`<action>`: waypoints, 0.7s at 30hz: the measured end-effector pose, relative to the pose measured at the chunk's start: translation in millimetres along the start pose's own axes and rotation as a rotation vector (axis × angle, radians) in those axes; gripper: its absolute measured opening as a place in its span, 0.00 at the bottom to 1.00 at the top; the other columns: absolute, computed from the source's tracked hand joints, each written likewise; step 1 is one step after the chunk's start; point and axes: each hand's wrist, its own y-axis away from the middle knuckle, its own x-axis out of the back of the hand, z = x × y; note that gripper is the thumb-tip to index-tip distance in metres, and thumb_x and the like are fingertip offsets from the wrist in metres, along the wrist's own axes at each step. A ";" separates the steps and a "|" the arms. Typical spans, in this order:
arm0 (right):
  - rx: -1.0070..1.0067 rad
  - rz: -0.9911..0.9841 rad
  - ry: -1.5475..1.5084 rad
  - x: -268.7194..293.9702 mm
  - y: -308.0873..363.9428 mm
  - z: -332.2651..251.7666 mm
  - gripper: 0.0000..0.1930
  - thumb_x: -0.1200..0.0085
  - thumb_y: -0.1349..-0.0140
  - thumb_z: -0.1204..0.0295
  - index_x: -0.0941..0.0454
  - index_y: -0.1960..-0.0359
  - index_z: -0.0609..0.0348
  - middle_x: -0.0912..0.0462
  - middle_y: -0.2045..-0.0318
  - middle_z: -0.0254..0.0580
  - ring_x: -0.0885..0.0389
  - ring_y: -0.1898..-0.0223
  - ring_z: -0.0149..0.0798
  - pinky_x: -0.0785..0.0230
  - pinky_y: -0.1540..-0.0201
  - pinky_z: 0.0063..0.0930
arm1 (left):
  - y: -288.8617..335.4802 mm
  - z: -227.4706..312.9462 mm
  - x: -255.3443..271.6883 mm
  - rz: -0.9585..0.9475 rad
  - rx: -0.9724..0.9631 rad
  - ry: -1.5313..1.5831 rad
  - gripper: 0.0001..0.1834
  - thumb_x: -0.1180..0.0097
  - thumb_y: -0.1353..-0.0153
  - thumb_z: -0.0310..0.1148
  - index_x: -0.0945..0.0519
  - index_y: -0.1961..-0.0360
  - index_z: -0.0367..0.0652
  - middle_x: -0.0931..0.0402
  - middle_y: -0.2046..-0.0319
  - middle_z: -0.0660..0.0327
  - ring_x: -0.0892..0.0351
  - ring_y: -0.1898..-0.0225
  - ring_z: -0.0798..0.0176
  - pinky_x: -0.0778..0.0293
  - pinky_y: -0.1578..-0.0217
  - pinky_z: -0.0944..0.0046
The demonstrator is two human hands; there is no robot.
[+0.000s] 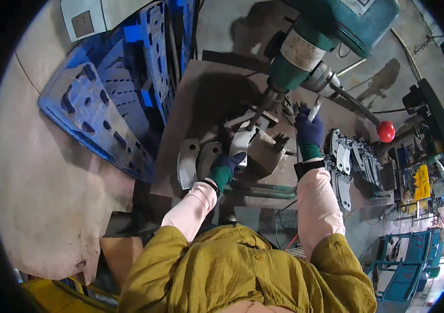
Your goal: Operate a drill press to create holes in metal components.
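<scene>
Clock directions taken from the curved metal plate (240,144) in work. Plate is seated at the metal fixture (268,154), lying lengthwise from 12 to 6, under the drill spindle (259,113); spindle tip is seen at its 1 o'clock end, contact cannot be told. Plate's 6 o'clock end is touched by the left hand (225,166), placed at 7, dark glove with green cuff worn; thumb is laid against the plate, other fingers are hidden, so whether it is pinched cannot be told. Silver lever handle (315,108) is gripped by the right hand (309,129) at 3, same kind of glove worn, fingers curled around it. Green drill press (305,57) is mounted at 1. Red ball knob (386,131) is seen at 3, well apart. Two loose plates (187,166) are laid side by side at 8, on the worktop (184,115). More plates (343,156) are piled at 3, beyond the right hand. Blue pallets (91,107) are leaned between 9 and 10.
</scene>
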 end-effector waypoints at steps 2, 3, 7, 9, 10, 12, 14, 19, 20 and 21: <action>-0.024 -0.004 0.011 -5.3 -1.6 5.2 0.12 0.45 0.39 0.63 0.16 0.59 0.54 0.15 0.72 0.50 0.14 0.68 0.44 0.26 0.64 0.38 | 6.2 4.1 -0.3 0.016 0.001 0.001 0.40 0.37 0.49 0.65 0.18 0.59 0.30 0.16 0.64 0.46 0.16 0.62 0.47 0.25 0.58 0.56; -0.010 -0.036 -0.052 -11.0 2.0 -1.7 0.12 0.45 0.39 0.64 0.16 0.59 0.55 0.15 0.74 0.48 0.15 0.69 0.42 0.26 0.65 0.37 | -11.7 -13.1 8.0 0.081 -0.077 -0.075 0.40 0.38 0.50 0.65 0.18 0.59 0.30 0.16 0.64 0.45 0.16 0.60 0.46 0.25 0.57 0.55; -0.154 -0.157 -0.264 -0.1 10.3 5.2 0.12 0.42 0.40 0.67 0.16 0.58 0.58 0.16 0.76 0.41 0.20 0.74 0.31 0.28 0.69 0.32 | 5.0 1.9 1.4 0.165 -0.236 -0.324 0.42 0.38 0.51 0.66 0.18 0.59 0.31 0.18 0.61 0.41 0.19 0.55 0.42 0.26 0.54 0.53; -0.133 -0.212 -0.398 -4.4 16.2 -12.5 0.11 0.45 0.39 0.73 0.20 0.55 0.60 0.22 0.75 0.32 0.26 0.79 0.28 0.34 0.76 0.22 | -6.7 -12.7 10.8 0.177 -0.285 -0.286 0.43 0.39 0.52 0.68 0.18 0.59 0.31 0.19 0.60 0.39 0.20 0.53 0.40 0.27 0.53 0.53; -0.091 -0.201 -0.406 -0.9 18.4 -9.7 0.12 0.43 0.40 0.72 0.19 0.55 0.59 0.19 0.73 0.33 0.24 0.76 0.29 0.32 0.72 0.25 | -4.1 -11.9 9.2 0.191 -0.279 -0.321 0.43 0.39 0.52 0.68 0.17 0.59 0.31 0.19 0.60 0.39 0.20 0.53 0.40 0.27 0.53 0.52; -0.011 -0.172 -0.418 4.5 20.0 -6.1 0.14 0.40 0.42 0.70 0.17 0.55 0.58 0.14 0.69 0.36 0.20 0.69 0.30 0.27 0.63 0.29 | -2.8 -6.3 5.6 0.224 -0.270 -0.388 0.44 0.40 0.53 0.70 0.17 0.59 0.32 0.19 0.59 0.40 0.20 0.53 0.40 0.27 0.52 0.52; -0.038 -0.221 -0.217 14.6 25.1 -28.8 0.17 0.38 0.44 0.69 0.18 0.53 0.59 0.14 0.66 0.43 0.18 0.65 0.37 0.27 0.58 0.31 | -1.1 -3.2 9.8 0.302 -0.245 -0.514 0.44 0.41 0.53 0.71 0.17 0.59 0.33 0.18 0.59 0.41 0.20 0.52 0.40 0.27 0.52 0.51; 0.328 -0.070 0.427 59.5 75.3 -83.3 0.29 0.38 0.45 0.65 0.28 0.39 0.57 0.18 0.57 0.51 0.19 0.60 0.51 0.27 0.56 0.39 | 22.9 8.0 8.9 0.081 -0.314 -0.187 0.36 0.38 0.48 0.62 0.16 0.59 0.34 0.16 0.61 0.48 0.16 0.60 0.51 0.25 0.55 0.56; 0.457 -0.062 0.463 63.4 86.5 -96.7 0.31 0.39 0.45 0.64 0.30 0.38 0.56 0.19 0.57 0.50 0.19 0.59 0.51 0.27 0.55 0.41 | 27.2 11.9 8.8 0.045 -0.371 -0.085 0.34 0.37 0.46 0.60 0.16 0.60 0.34 0.16 0.62 0.50 0.16 0.62 0.54 0.25 0.56 0.57; 0.592 -0.051 0.500 67.2 95.6 -114.2 0.33 0.39 0.44 0.63 0.32 0.36 0.56 0.19 0.56 0.50 0.20 0.59 0.51 0.27 0.55 0.42 | 25.5 11.8 8.7 -0.051 -0.307 0.073 0.34 0.36 0.46 0.58 0.18 0.56 0.34 0.17 0.59 0.51 0.16 0.61 0.56 0.24 0.57 0.58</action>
